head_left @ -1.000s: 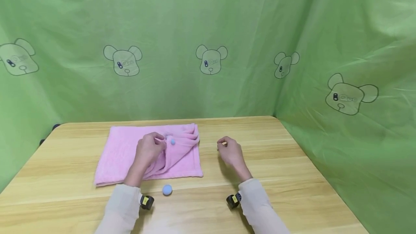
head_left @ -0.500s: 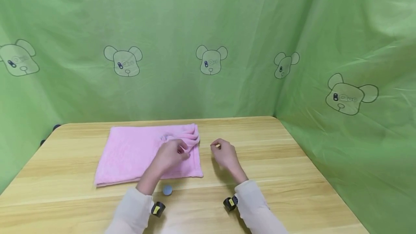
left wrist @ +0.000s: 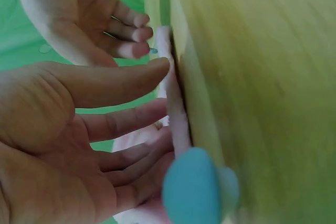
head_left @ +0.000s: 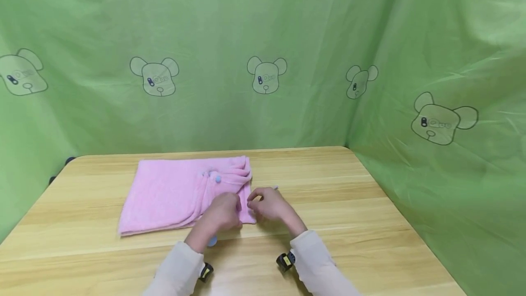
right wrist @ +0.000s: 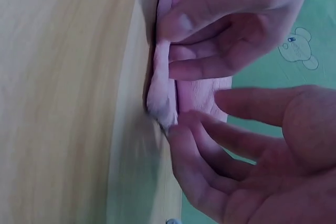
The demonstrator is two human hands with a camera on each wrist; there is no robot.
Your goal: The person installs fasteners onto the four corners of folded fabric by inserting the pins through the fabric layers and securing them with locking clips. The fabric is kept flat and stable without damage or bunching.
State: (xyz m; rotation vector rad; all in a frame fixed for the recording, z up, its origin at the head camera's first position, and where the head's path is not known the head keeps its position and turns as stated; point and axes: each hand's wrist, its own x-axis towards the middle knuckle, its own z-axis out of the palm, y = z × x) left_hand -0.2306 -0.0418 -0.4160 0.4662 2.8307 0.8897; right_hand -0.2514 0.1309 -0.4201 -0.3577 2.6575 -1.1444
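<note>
Pink plush cloth [head_left: 164, 195]; lay on the table [head_left: 349, 223].
Appeared light, soft and limp, likelier to bunch than slip; its near right corner seemed the best hold; the left hand [head_left: 224, 211] was at that corner, the right hand [head_left: 269, 203] at the cloth's right edge, each thumb parted from the fingers; a round blue piece [head_left: 212, 242] lay just off the cloth's near edge.
</note>
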